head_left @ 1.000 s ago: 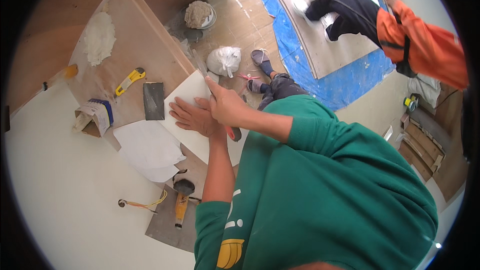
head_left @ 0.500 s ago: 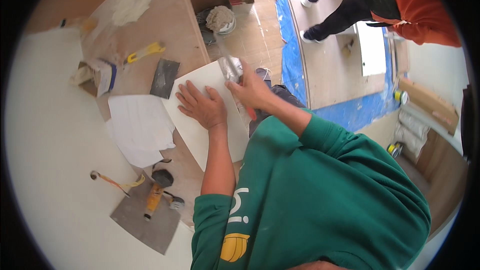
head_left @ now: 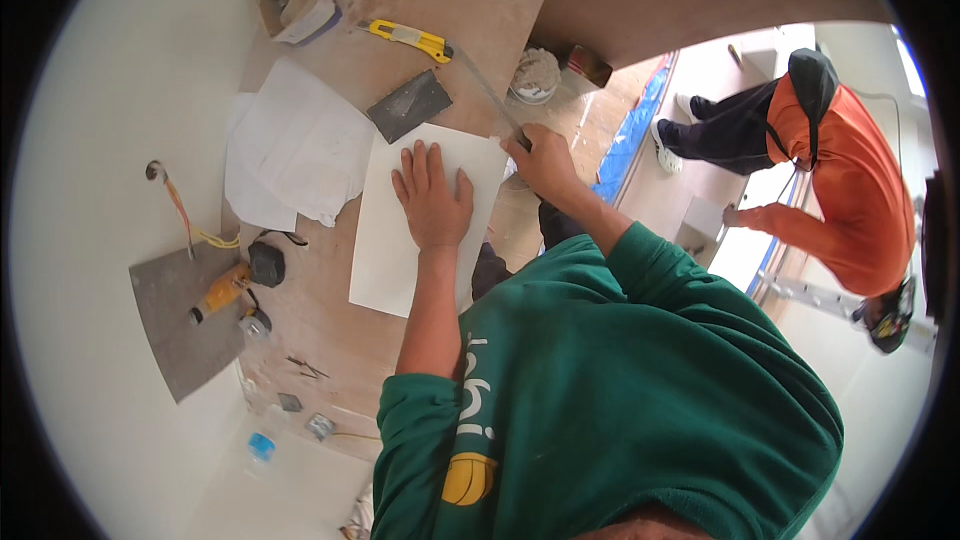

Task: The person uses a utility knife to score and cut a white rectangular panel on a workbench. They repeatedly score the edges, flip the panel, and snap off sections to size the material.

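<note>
Directly under left hand — white board; long-bladed tool in right hand.

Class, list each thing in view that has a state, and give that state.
Left hand: open, flat on the white board
Right hand: closed around the long-bladed tool
White board: lying flat
Box: open, its contents showing
Bucket: full of pale, lumpy material
Yellow utility knife: lying down, blade position unclear
Paper sheets: overlapping
</note>
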Available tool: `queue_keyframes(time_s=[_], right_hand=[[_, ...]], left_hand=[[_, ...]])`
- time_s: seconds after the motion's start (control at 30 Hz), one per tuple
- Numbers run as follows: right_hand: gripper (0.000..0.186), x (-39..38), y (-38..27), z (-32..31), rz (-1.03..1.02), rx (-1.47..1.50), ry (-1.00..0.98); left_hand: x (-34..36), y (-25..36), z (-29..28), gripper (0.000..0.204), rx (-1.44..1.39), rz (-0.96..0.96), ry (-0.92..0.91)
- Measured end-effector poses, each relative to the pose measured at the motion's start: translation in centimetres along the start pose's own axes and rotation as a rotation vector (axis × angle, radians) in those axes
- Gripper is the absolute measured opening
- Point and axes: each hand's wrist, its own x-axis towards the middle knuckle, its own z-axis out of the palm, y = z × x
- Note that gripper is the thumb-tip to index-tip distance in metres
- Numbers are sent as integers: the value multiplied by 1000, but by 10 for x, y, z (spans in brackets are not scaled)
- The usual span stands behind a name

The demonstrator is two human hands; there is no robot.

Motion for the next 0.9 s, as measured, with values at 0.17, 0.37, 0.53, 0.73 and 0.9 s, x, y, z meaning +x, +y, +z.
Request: queue_keyframes(time_s=[0.17,0.37,0.53,0.73,0.9], right_hand=[[27,2,21,11,-68,8,-47],[33,49,57,-3,-179,5,-144],[33,147,12,-28,-387,-354,-210],[49,195,-71,-18,-944,-376,-4],[66,142,-83,45,-1131,-337,-494]], left_hand=[[-12,-5,1,53,-18,-71,74],[-43,21,1,41,-66,-345,269],[-159,70,11,35,-164,-609,346],[-212,132,12,56,-1302,-1448,506],[-171,103,16,68,-2124,-1349,1190]])
